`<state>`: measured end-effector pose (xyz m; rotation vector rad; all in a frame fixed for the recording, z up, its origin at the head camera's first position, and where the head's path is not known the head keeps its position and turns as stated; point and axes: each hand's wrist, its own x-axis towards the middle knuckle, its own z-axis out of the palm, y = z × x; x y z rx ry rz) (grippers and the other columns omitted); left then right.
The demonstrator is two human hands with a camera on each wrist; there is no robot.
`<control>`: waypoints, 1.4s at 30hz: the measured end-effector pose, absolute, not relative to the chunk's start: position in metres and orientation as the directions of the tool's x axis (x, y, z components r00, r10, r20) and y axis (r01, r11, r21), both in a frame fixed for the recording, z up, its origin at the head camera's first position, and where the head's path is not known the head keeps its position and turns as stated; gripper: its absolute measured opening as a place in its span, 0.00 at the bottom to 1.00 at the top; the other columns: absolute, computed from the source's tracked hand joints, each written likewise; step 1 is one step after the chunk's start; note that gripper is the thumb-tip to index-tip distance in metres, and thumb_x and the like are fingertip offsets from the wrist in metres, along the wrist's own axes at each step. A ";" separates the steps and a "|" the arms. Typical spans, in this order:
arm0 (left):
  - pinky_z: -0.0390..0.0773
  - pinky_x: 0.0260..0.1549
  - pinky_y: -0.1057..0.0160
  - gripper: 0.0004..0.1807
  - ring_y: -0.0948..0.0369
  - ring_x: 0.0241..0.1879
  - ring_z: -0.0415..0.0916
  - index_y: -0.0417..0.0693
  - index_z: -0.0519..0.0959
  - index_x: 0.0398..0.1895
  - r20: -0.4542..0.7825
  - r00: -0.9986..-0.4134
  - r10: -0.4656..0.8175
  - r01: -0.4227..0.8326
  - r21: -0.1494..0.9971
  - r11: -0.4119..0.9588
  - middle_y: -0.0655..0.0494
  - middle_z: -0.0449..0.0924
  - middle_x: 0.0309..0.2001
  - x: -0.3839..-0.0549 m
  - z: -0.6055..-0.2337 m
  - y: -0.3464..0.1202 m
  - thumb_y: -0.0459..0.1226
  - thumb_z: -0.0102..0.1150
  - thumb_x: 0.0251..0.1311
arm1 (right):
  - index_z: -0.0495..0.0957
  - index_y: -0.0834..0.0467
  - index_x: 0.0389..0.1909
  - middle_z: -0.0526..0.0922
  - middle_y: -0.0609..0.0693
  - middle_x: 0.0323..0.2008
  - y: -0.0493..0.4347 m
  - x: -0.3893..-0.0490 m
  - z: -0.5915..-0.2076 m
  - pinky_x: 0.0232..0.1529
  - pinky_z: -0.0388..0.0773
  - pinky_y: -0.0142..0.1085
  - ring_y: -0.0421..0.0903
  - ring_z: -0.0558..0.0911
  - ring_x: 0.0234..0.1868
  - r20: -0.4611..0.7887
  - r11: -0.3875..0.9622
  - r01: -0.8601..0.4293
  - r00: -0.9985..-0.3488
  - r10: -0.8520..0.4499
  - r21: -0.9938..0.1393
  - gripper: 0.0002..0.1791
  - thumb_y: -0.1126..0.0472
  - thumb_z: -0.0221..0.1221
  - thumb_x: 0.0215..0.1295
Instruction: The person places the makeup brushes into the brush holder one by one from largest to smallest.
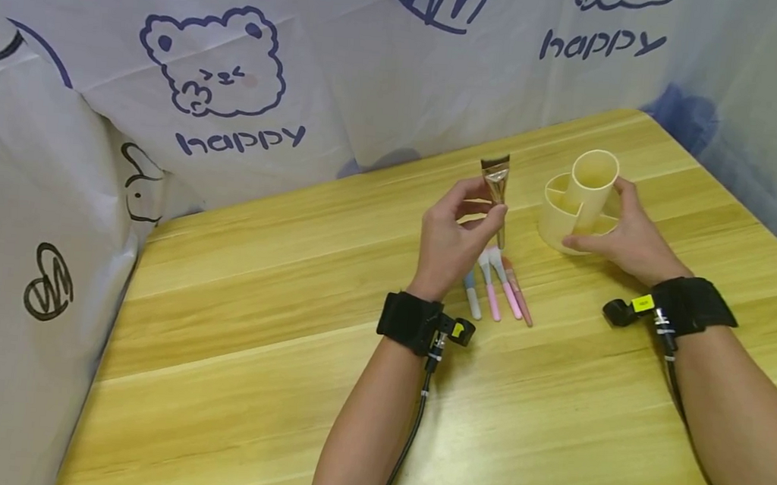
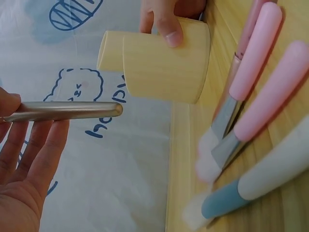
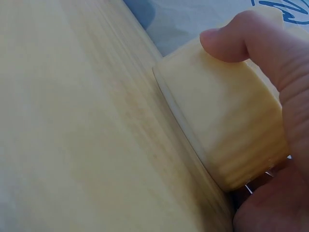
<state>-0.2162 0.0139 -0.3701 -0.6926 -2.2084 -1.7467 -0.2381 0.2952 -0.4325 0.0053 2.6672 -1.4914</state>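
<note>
My left hand (image 1: 454, 232) pinches a makeup brush (image 1: 497, 181) with dark flat bristles and a shiny gold ferrule. It stands nearly upright, bristles up; the left wrist view shows its metallic handle (image 2: 72, 111) between thumb and fingertips, apart from the holder. To the right, my right hand (image 1: 636, 235) grips a cream brush holder (image 1: 556, 227) with a tall round tube and lower divided compartments. In the right wrist view the thumb lies against the wall of the holder (image 3: 217, 106), whose base is on the table. No brush shows in its visible compartments.
Several makeup brushes lie on the wooden table (image 1: 252, 323) below my left hand: a blue-and-white one (image 1: 472, 296), two with pink handles (image 1: 512, 302) and a reddish-brown one (image 1: 522, 299). A white cloth with drawings (image 1: 348, 64) hangs behind the table's far edge.
</note>
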 end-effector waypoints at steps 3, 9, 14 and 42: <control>0.87 0.48 0.69 0.18 0.49 0.50 0.88 0.39 0.79 0.59 0.473 -0.853 0.222 0.510 0.846 0.155 0.41 0.85 0.51 -0.216 -0.370 0.019 0.33 0.64 0.67 | 0.30 0.46 0.84 0.48 0.68 0.82 0.297 -0.237 -0.433 0.76 0.46 0.73 0.72 0.51 0.81 -0.076 0.538 0.040 -0.996 -0.044 -0.842 0.71 0.46 0.76 0.56; 0.88 0.49 0.65 0.19 0.49 0.51 0.87 0.39 0.78 0.60 0.485 -0.840 0.244 0.524 0.841 0.132 0.41 0.84 0.53 -0.216 -0.370 0.035 0.33 0.64 0.68 | 0.31 0.48 0.84 0.45 0.67 0.83 0.299 -0.237 -0.434 0.77 0.47 0.73 0.72 0.51 0.81 -0.075 0.549 0.035 -0.996 -0.049 -0.835 0.69 0.49 0.75 0.57; 0.87 0.50 0.67 0.16 0.49 0.52 0.87 0.38 0.78 0.57 0.510 -0.825 0.244 0.547 0.829 0.116 0.40 0.84 0.52 -0.219 -0.369 0.043 0.32 0.63 0.68 | 0.31 0.48 0.84 0.46 0.67 0.83 0.297 -0.237 -0.435 0.77 0.48 0.72 0.72 0.52 0.81 -0.075 0.533 0.028 -0.995 -0.066 -0.846 0.69 0.51 0.75 0.57; 0.87 0.53 0.63 0.14 0.47 0.50 0.88 0.34 0.78 0.55 0.614 -0.735 0.289 0.648 0.761 0.030 0.37 0.83 0.47 -0.236 -0.361 0.076 0.29 0.62 0.67 | 0.35 0.53 0.84 0.54 0.66 0.80 0.300 -0.239 -0.435 0.78 0.51 0.67 0.66 0.57 0.79 -0.031 0.515 -0.003 -0.998 -0.057 -0.857 0.70 0.50 0.78 0.54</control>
